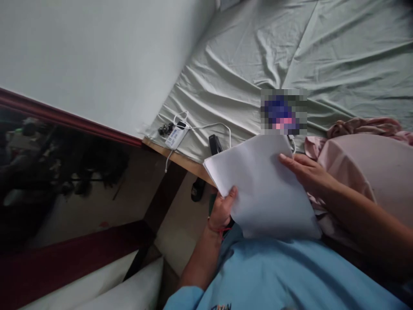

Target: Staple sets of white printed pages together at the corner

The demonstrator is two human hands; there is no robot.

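Observation:
A small stack of white paper sheets [261, 185] is held tilted above my lap, over the near edge of the bed. My left hand [223, 209] grips its left edge, thumb on top and fingers hidden underneath. At the upper right edge, my right hand [300, 170] pinches the sheets, with the thumb on the face and the other fingers mostly behind. The face turned to me looks blank. Just past the paper's top edge, a black stapler-like object [214, 144] lies partly covered by it.
A pale green sheet [232, 90] covers the bed. On it are a white power strip [177, 137] with a cable, a small dark cluster [165, 129] and a blurred-out blue item [280, 113]. Pink cloth [364, 159] lies at right. A dark sandal [197, 189] is on the floor.

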